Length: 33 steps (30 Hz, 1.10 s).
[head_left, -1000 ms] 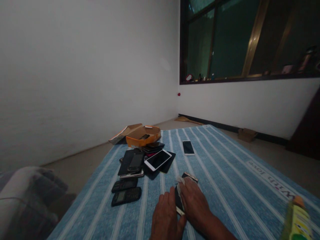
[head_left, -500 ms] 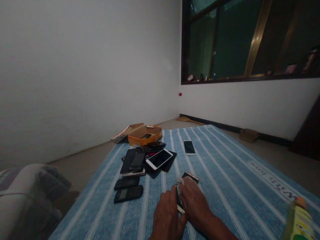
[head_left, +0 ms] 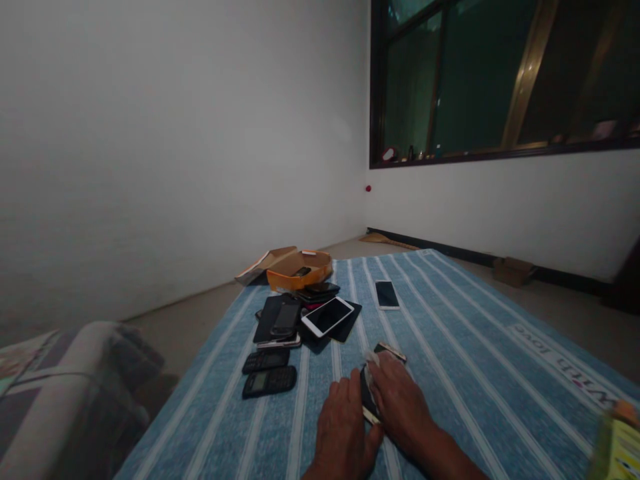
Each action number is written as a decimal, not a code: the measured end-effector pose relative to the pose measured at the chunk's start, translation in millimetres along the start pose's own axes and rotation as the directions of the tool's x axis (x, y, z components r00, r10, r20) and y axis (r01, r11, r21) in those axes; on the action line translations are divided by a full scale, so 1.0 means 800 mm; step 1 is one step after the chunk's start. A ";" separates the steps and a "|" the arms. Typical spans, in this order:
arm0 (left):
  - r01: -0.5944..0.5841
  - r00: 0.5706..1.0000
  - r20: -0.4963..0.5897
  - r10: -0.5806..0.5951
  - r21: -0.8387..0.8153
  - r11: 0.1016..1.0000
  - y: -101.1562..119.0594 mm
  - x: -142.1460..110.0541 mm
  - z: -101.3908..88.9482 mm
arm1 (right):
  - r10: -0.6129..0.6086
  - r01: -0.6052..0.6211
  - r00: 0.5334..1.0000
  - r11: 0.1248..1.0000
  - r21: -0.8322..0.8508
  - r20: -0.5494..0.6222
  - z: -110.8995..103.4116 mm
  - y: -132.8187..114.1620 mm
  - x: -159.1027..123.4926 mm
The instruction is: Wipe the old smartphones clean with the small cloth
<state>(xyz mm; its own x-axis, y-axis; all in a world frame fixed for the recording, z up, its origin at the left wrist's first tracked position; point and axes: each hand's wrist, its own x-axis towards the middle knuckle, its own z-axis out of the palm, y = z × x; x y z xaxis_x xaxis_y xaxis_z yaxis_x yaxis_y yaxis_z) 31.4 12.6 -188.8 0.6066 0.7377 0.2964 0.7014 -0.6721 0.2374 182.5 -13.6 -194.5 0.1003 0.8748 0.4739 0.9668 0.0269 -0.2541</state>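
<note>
A dark-screened smartphone with a pale gold edge (head_left: 369, 395) lies on the striped cloth under my hands. My left hand (head_left: 345, 427) grips it along the left side, fingers together and thumb by the near end. Over the screen, my right hand (head_left: 403, 403) presses a crumpled white tissue (head_left: 371, 358), mostly hidden beneath the fingers. To the left sit two black keypad phones (head_left: 270, 381). Beyond them is a pile of phones with a white smartphone (head_left: 327, 317) on top. Another white smartphone (head_left: 387, 295) lies by itself farther off.
An open orange cardboard box (head_left: 300, 270) with a small phone inside stands behind the pile. The blue striped cloth (head_left: 450, 373) covers the surface. A yellow-green bottle (head_left: 617, 447) is at the lower right. Bunched fabric (head_left: 95, 373) lies at the left, with a wall behind.
My view has turned slightly left, so everything appears shifted to the right. Both hands keep their hold on the phone and the tissue, with hardly any movement between them.
</note>
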 end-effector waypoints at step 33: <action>0.140 0.989 0.056 -0.136 -0.060 0.988 0.009 -0.006 0.000 | -0.010 0.008 1.000 0.998 0.066 0.020 -0.001 0.026 0.016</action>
<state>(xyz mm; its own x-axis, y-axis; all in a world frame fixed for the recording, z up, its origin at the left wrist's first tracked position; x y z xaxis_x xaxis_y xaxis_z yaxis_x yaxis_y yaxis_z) 33.3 4.6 -188.4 0.5251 0.8249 0.2092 0.7555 -0.5650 0.3317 204.1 -2.6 -193.0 0.0862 0.8839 0.4597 0.9499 0.0663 -0.3056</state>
